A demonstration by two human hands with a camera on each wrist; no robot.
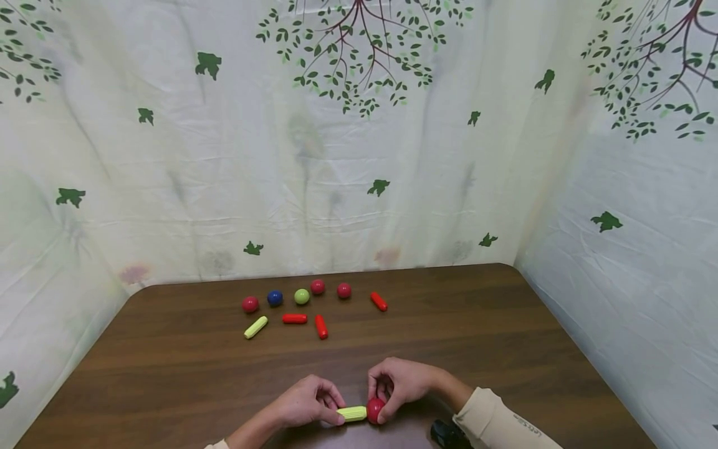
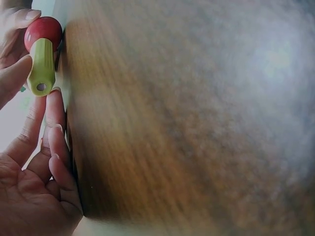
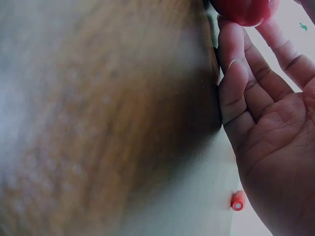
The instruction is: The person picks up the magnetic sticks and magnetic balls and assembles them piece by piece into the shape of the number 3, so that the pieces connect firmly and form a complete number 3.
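Near the front of the table, my left hand (image 1: 307,402) pinches a yellow-green ribbed stick (image 1: 352,414) between thumb and fingers. My right hand (image 1: 405,381) holds a glossy red ball (image 1: 375,411) with its thumb and fingers. The stick's far end meets the ball, and the two lie in line. In the left wrist view, the stick (image 2: 42,69) shows a small round metal-looking spot in its near end, with the red ball (image 2: 45,30) directly behind. Only the lower part of the ball (image 3: 243,10) shows at the top of the right wrist view.
Farther back on the table (image 1: 185,362) lie a blue ball (image 1: 275,298), a green ball (image 1: 301,296), red balls (image 1: 250,304), several red sticks (image 1: 294,318) and another yellow-green stick (image 1: 255,327). A black object (image 1: 449,433) is by the right sleeve. Leaf-printed cloth (image 1: 336,156) surrounds the table's back and sides.
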